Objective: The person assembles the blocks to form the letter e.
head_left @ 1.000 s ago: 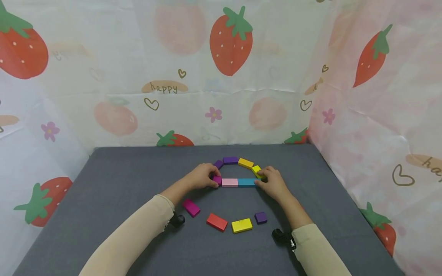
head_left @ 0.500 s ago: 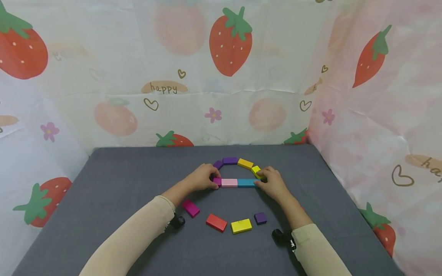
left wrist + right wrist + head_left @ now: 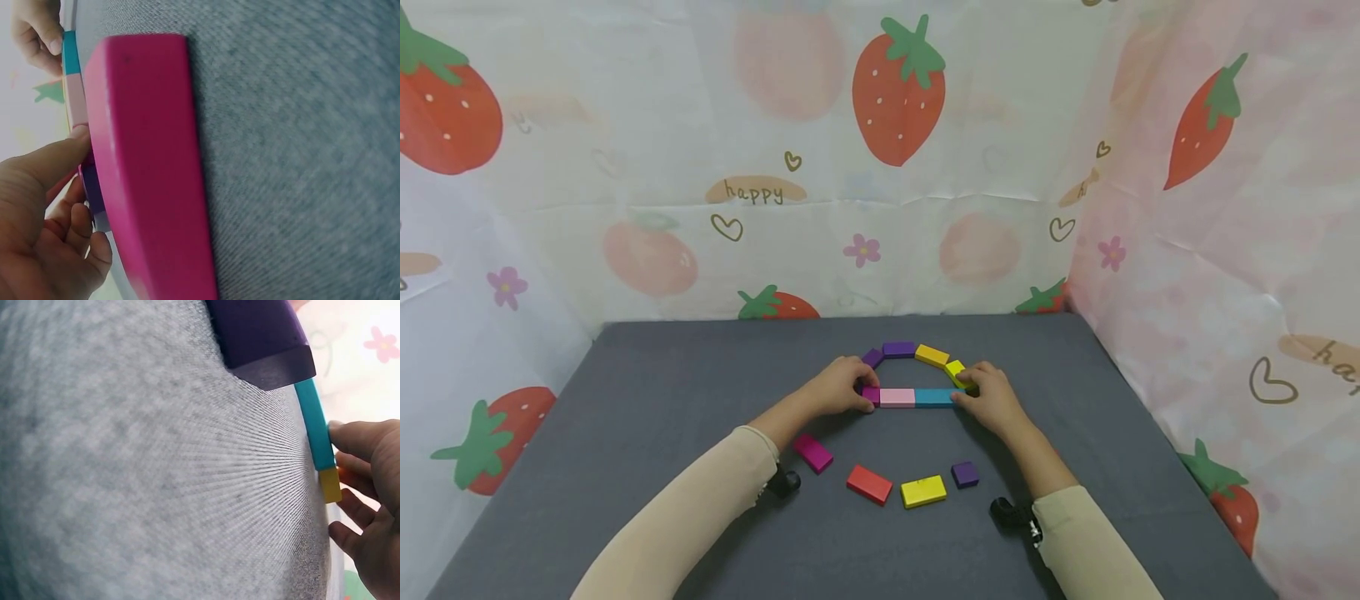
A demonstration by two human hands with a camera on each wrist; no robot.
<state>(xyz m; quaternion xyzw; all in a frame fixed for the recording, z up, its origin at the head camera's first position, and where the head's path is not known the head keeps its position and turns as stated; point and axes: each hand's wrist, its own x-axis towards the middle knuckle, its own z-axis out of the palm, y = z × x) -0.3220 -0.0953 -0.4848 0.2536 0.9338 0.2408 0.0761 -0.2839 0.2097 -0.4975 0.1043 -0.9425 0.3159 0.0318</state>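
Observation:
A pink block (image 3: 897, 398) and a blue block (image 3: 933, 398) lie end to end in a straight row, with a small magenta block (image 3: 872, 396) at its left end. My left hand (image 3: 841, 385) pinches that magenta block between thumb and fingers. At the row's other end my right hand (image 3: 992, 398) grips the blue block, thumb (image 3: 353, 439) on its near side. Behind the row curves an arch: two purple blocks (image 3: 898, 350), an orange-yellow block (image 3: 932, 356) and a yellow block (image 3: 956, 372), which the right fingers partly cover. The arch's left foot is hidden behind my left hand.
Loose blocks lie nearer on the grey cloth (image 3: 700, 358): a magenta one (image 3: 813, 452) beside the left wrist, a red one (image 3: 869, 484), a yellow one (image 3: 923, 492) and a small purple one (image 3: 965, 475). A strawberry-print curtain (image 3: 805, 100) stands behind the table.
Both hands stay at the two ends of the row, and the blocks keep their places. Only a slight shift of the head view is visible.

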